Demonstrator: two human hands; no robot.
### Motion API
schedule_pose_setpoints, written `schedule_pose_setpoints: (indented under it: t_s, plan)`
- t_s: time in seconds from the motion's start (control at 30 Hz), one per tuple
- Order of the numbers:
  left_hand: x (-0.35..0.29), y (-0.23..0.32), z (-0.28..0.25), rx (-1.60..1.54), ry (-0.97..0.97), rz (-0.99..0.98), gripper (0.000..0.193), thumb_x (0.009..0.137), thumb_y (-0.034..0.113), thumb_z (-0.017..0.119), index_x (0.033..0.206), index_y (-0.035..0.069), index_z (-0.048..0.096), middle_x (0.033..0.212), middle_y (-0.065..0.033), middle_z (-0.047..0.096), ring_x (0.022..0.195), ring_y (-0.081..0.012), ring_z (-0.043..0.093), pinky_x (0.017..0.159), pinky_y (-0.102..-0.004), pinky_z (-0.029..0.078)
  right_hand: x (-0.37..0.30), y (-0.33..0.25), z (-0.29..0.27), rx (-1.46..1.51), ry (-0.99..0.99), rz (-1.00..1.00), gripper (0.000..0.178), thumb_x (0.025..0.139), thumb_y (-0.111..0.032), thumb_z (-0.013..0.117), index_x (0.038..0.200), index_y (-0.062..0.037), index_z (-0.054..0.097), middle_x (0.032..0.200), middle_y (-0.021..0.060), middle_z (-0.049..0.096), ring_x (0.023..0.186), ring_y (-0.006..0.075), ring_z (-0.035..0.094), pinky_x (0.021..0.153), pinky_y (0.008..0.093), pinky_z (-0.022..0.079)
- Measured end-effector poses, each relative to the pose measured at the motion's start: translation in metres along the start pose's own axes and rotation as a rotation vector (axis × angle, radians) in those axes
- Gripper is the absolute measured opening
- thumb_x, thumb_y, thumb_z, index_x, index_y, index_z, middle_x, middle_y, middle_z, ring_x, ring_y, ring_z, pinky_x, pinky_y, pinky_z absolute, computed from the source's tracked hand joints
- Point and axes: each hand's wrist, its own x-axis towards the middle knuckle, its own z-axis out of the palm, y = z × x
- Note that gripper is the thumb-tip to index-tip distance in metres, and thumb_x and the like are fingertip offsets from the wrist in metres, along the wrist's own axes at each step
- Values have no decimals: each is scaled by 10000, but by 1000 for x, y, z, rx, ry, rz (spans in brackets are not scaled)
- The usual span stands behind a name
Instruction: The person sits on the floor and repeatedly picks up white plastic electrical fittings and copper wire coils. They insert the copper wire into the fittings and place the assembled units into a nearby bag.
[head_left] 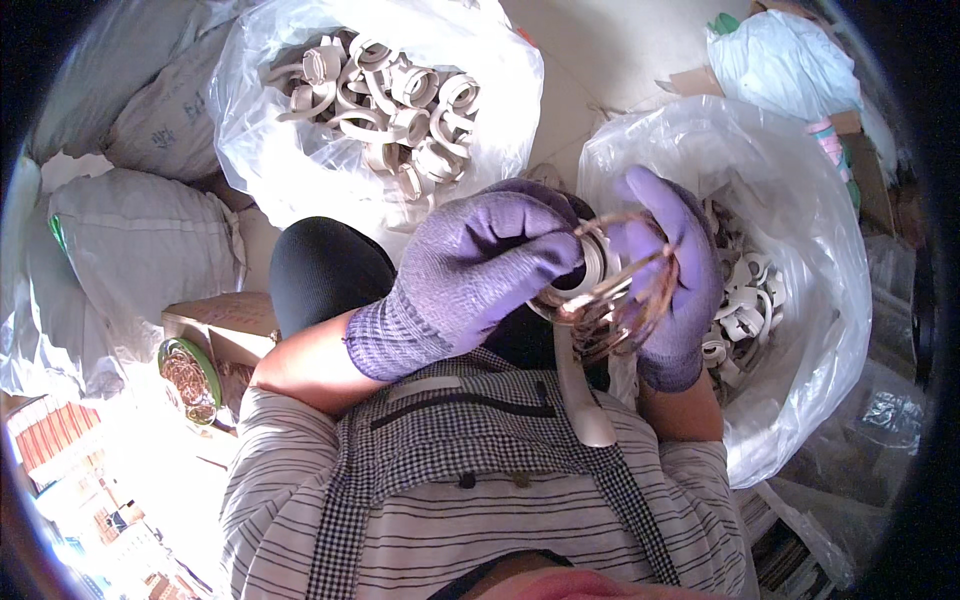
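Across fitting [595, 425], coppery wire [592, 312]; nearby, 2 open clear bags [252, 125].

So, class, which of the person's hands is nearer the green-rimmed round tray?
Left. The left hand is above and right of the tray in the picture; the right hand is farther right, beyond the left.
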Motion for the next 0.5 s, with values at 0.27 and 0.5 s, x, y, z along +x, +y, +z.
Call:
schedule_pose_setpoints:
  t_s: [0.27,0.5]
  plan:
    - [-14,-6,-10,-344,159,-144,152,1006,106,605,1066,-8,687,1012,-73,689,784,-87,619,661,-217,509,-12,2,-47,1392,76,280,441,1021,-471,488,1045,-55,633,931,75,624,742,193,540,681,425,497]
    - [-16,-8,-9,-382,168,-142,143,1004,100,603,1069,1,684,1038,-75,698,800,-87,626,669,-219,514,-18,10,-53,1222,-94,446,440,1075,-445,421,862,-94,578,651,-2,490,464,115,384,396,279,353]
